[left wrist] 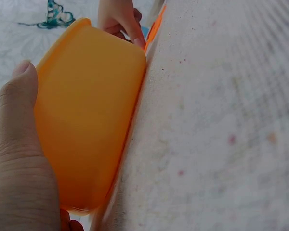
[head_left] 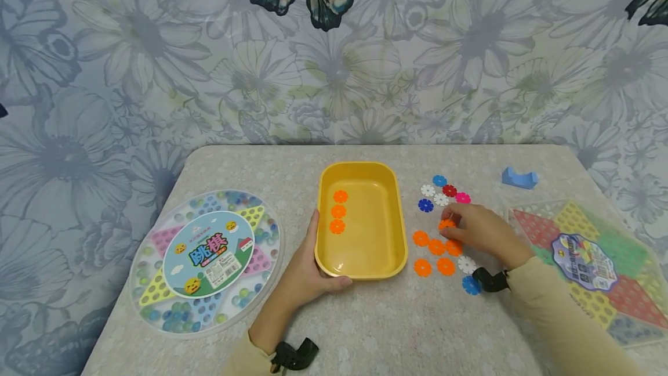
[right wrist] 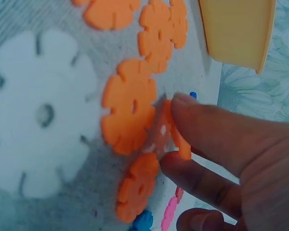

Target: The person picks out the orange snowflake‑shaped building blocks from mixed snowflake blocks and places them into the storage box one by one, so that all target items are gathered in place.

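Note:
A yellow plastic tub stands at the middle of the table with three orange flower-shaped discs in a column inside it. My left hand grips the tub's near left corner, thumb along the near side and fingers at the left wall. To the right of the tub, my right hand pinches one orange flower-shaped disc between thumb and finger, just above the table. Several more orange discs lie beside and below that hand. A white disc looms close in the right wrist view.
Beyond the right hand lie blue, white, red and pink discs. A blue disc sits near the right wrist. A round marble game board is at left, a second board at right. A blue plastic holder stands at the back right.

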The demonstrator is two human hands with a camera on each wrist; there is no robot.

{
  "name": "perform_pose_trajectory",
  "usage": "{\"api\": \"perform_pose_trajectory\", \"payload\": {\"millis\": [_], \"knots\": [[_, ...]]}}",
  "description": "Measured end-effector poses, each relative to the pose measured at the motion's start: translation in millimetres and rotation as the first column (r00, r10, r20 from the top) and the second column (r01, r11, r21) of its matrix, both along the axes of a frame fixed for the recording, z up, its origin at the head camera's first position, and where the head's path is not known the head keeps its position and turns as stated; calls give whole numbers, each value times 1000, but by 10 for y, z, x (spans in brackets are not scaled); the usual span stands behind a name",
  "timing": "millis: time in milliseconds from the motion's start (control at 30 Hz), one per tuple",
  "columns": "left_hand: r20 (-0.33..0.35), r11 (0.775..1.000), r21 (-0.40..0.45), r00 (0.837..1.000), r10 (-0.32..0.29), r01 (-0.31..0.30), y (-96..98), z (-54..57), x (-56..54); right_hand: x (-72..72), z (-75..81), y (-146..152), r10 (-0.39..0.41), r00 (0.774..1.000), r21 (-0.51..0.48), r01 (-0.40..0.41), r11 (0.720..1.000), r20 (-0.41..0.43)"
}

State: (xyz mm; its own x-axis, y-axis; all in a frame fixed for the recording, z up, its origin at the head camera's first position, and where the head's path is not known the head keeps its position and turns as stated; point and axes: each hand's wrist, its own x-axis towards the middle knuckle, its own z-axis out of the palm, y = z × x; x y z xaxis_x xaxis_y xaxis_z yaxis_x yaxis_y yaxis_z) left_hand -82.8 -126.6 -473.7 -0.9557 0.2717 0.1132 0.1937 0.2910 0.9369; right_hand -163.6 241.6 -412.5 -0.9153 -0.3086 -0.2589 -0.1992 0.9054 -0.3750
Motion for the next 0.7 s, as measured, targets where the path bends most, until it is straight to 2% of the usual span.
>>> {"api": "perform_pose_trajectory", "payload": {"millis": [200,333,567,700], "knots": [[-4,1000,4,1000,6,-6,7,6,8,-16,12,25,18,999,5,-18,1000,33],[-1,1000,2,1000,11,-11,9,-3,6,-17,21,33,37,999,9,-37,999,18],[-2,1000,4,1000,16,-16,15,-2,5,-21,89,-32,27,994,-42,-32,999,-107],[1,1000,-6,1000,18,-18,12,2,8,-25,167,-183,24,977,-103,-47,994,-211]]}}
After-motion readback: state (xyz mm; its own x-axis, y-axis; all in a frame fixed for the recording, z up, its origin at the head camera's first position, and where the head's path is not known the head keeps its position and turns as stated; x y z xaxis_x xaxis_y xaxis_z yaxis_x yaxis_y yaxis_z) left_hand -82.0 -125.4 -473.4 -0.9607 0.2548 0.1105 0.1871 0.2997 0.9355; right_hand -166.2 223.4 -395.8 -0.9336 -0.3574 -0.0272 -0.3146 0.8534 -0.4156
